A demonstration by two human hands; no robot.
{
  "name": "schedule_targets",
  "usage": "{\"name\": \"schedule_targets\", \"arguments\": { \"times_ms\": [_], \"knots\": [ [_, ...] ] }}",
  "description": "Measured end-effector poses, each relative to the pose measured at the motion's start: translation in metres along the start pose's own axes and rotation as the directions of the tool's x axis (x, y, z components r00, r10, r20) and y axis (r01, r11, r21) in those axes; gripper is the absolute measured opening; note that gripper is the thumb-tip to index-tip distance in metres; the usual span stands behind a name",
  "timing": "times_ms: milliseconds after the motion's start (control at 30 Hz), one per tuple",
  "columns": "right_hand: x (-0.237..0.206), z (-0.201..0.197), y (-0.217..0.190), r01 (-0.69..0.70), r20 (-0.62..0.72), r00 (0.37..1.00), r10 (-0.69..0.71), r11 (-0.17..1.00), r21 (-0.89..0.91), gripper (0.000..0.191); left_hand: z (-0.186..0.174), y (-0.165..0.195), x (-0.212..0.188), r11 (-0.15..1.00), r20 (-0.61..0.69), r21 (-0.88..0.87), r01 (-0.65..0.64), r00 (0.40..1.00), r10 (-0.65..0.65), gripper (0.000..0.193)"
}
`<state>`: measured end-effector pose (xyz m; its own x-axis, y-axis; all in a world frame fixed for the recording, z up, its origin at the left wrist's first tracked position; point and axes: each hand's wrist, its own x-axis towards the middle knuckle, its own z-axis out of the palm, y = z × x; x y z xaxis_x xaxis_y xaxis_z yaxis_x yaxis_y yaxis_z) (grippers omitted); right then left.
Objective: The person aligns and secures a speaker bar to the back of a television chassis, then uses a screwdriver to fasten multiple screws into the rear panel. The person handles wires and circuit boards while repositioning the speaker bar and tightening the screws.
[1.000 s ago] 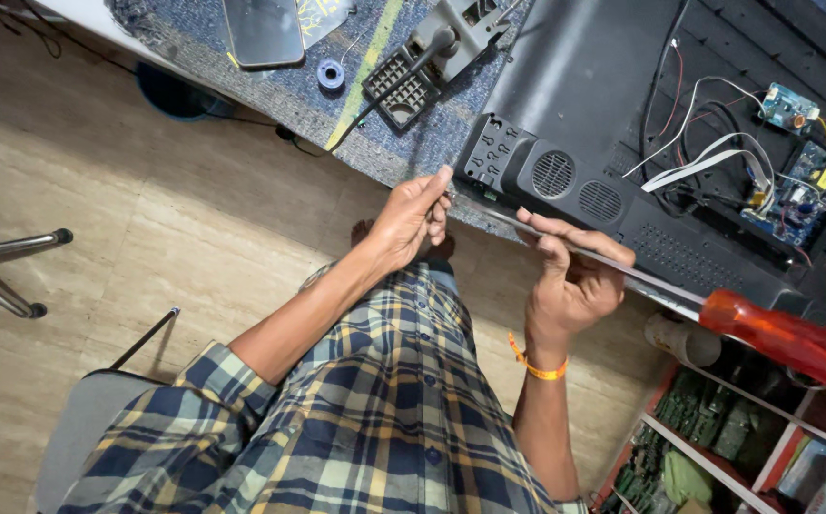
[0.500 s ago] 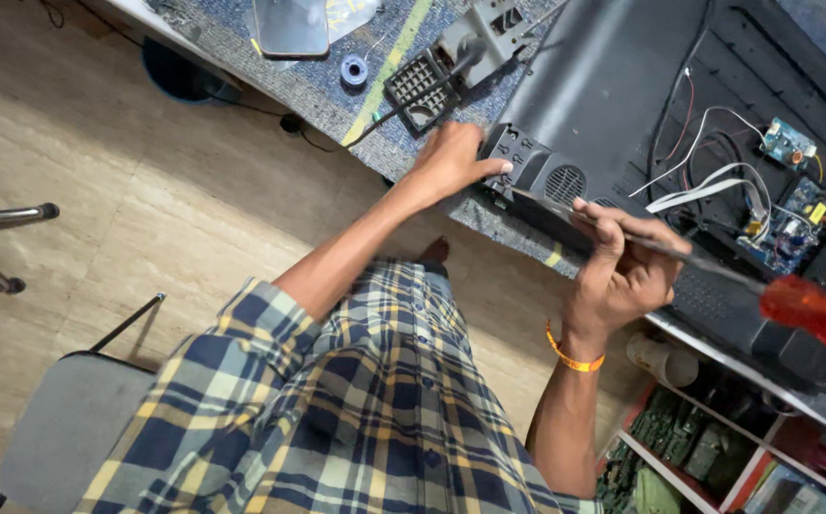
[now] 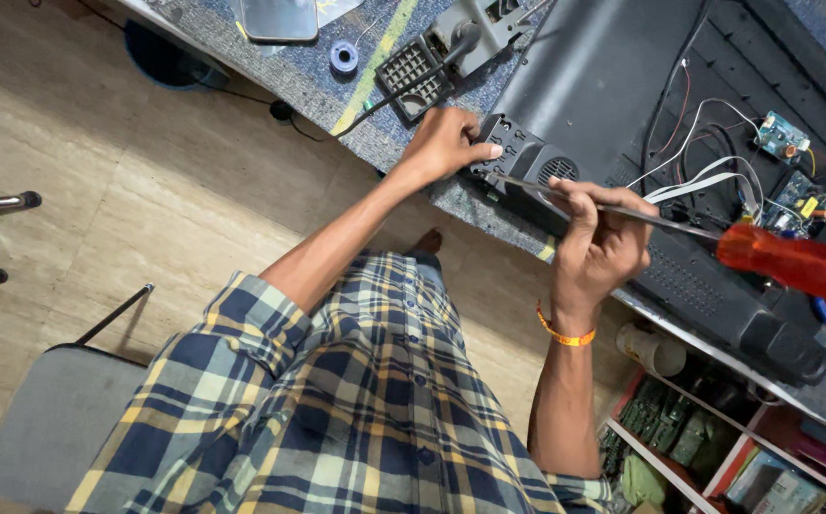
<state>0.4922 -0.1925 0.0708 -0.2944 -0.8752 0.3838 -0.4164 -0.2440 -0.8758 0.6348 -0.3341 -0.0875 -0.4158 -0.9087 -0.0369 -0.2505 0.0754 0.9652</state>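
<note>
Left hand [image 3: 446, 143] is curled on the corner of the black rear housing [image 3: 603, 76], thumb and fingers pressing the connector block [image 3: 513, 152] at the near edge. Right hand [image 3: 599, 243] is closed around the steel shaft of the long screwdriver [image 3: 679, 228], well forward of its red handle [image 3: 798, 266] – the handle sticks out free toward the camera. The tip sits at the housing edge just beside the left fingertips; I cannot tell if it's seated in a screw or a seam.

The housing lies open-side up on the grey bench [image 3: 289, 76], circuit boards [image 3: 784, 138] and white wiring [image 3: 708, 186] exposed further in.

To do this step well, in my judgement:
- keep the left hand clamping the corner so the housing doesn't skate on the bench
- choking up on the shaft gives tip control but little torque – fine for locating or prying lightly, poor for a tight fastener
- keep the tip angled away from the left fingers; a slip lands right on them
- stay clear of the loose wires

Versus half a second ago: the left hand stays on the same corner, and the right hand keeps its grip on the shaft with the tip now closer to the left fingers. A second ago both hands were off the housing, below its edge, working the shaft between them.
</note>
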Motion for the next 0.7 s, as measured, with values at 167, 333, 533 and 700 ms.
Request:
{"name": "schedule_targets", "arguments": {
  "times_ms": [167,333,533,700],
  "knots": [
    [0.008,0.008,-0.004,0.042,0.066,0.997,-0.035,0.993,-0.115,0.008,0.002,-0.004,0.001,0.998,0.033,0.011,0.059,0.998,-0.06,0.042],
    [0.011,0.015,-0.005,0.025,0.121,0.993,-0.005,0.986,-0.167,0.011,0.003,-0.009,0.001,0.999,0.004,0.019,0.043,0.999,-0.043,0.047],
    [0.019,0.025,-0.006,0.018,0.135,0.991,0.001,0.99,-0.141,0.012,0.003,-0.015,0.002,0.999,-0.001,-0.027,0.027,1.0,-0.027,0.046],
    [0.028,0.026,-0.023,0.145,0.219,0.972,-0.084,0.949,-0.281,0.018,0.005,-0.017,0.002,1.0,-0.019,0.0,-0.001,1.0,0.001,0.047]
  ]
}}
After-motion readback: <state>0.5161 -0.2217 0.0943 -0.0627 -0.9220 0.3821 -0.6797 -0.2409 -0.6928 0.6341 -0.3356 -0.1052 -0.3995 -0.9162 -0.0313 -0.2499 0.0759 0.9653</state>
